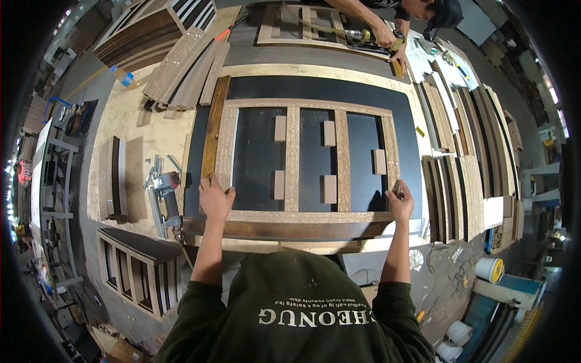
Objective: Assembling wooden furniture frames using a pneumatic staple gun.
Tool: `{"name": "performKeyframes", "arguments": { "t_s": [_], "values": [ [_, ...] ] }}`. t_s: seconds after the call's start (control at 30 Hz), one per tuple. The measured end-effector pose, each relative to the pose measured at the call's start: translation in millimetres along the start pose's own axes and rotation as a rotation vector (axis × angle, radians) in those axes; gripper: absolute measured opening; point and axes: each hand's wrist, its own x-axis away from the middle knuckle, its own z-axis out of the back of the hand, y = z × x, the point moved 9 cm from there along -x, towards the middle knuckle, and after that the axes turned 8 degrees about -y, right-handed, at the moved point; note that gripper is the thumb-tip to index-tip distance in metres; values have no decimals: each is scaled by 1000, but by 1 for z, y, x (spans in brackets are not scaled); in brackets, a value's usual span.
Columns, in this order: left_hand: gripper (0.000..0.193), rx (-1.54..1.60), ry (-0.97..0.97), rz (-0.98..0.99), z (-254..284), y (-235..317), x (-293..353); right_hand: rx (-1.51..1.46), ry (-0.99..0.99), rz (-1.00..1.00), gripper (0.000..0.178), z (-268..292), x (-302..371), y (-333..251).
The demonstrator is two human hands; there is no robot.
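Note:
A ladder-like wooden frame (pixel 292 160) lies flat on a dark panel (pixel 308 89), its uprights joined by rails at the far and near ends. Several small wooden blocks (pixel 330 134) sit against the uprights. My left hand (pixel 215 198) rests on the near left corner, fingers over the end of a brown wooden strip (pixel 215 130) and the frame's left upright, thumb spread apart. At the near right corner, my right hand (pixel 400 201) has its fingers curled around the right upright in a pinch. Another brown strip (pixel 272 230) runs along the near edge.
A nail gun (pixel 167 190) lies left beside metal strips. Stacked wooden strips stand at far left (pixel 181 69) and right (pixel 463 187). Across the bench, a co-worker's hand (pixel 382 35) is at a second frame (pixel 302 27). Slatted frames (pixel 136 272) stand on the floor at lower left.

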Motion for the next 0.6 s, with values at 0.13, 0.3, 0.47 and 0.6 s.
{"name": "performKeyframes", "arguments": {
  "t_s": [0.13,0.3,0.47,0.6],
  "values": [
    [66,25,38,-54,0,5,0,102,-6,-66,64,3,-2,15],
    [68,43,-3,-21,-6,0,-4,230,5,-12,57,4,3,-9],
    [69,61,9,12,0,-1,0,196,-16,-95,58,4,3,-13],
    [69,100,-18,57,-8,-11,4,244,34,4,64,1,1,1]
  ]
}}
